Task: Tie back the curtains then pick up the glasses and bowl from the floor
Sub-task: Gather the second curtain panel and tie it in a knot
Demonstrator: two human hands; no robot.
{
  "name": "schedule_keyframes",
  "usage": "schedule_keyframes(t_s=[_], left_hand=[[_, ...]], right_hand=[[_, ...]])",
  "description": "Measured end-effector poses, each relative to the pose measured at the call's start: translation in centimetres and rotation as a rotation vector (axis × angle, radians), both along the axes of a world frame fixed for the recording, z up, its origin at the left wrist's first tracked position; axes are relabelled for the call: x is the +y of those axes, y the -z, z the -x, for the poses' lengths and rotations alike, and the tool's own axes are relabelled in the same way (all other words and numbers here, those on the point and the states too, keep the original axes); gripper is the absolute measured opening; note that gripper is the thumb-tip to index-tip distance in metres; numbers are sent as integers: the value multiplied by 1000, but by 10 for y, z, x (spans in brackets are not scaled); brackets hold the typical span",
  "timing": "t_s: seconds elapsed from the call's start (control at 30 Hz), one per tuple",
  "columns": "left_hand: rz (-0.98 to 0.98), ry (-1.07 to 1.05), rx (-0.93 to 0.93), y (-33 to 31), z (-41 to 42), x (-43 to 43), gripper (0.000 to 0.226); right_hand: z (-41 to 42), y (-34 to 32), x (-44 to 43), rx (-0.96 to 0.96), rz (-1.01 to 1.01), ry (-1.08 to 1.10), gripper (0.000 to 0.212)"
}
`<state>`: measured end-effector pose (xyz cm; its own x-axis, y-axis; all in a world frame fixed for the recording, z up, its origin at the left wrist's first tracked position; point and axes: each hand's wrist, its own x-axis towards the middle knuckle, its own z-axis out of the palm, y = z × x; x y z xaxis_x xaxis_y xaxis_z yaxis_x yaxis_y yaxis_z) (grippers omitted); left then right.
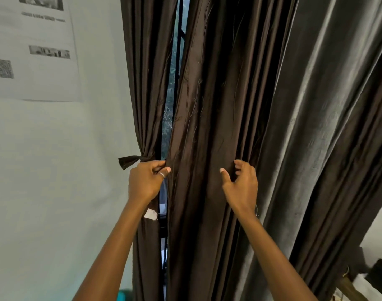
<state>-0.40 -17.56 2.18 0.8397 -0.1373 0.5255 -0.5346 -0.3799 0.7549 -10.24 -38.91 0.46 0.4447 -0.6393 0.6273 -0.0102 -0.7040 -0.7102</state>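
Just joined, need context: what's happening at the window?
A person is gathering the wide brown curtain with both hands. The left hand pinches its edge by the window gap; the right hand curls its fingers into a fold. The narrow left panel is already tied with a fabric strip.

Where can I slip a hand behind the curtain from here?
Only the narrow slit between the tied dark brown curtain panel and the loose brown panel, above the left hand. Right of the right hand, its folds overlap the grey curtain: no opening.
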Motion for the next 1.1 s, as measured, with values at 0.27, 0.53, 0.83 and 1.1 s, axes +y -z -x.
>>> schedule_keyframes(t_s=[0.27,0.53,0.83,1.1], left_hand=[[-43,-80,8,-3,-5,2,32],[-81,-236,-1,-9,-5,7,28],[-23,-312,-54,5,15,-28,22],[-72,-65,-145,8,43,-87,20]], right_hand=[[-5,-13,-32,103,-41,-42,24],[-1,-21,-97,226,-45,-22,16],[10,-4,-90,79,102,-24,7],[5,14,-36,-40,252,-298,2]])
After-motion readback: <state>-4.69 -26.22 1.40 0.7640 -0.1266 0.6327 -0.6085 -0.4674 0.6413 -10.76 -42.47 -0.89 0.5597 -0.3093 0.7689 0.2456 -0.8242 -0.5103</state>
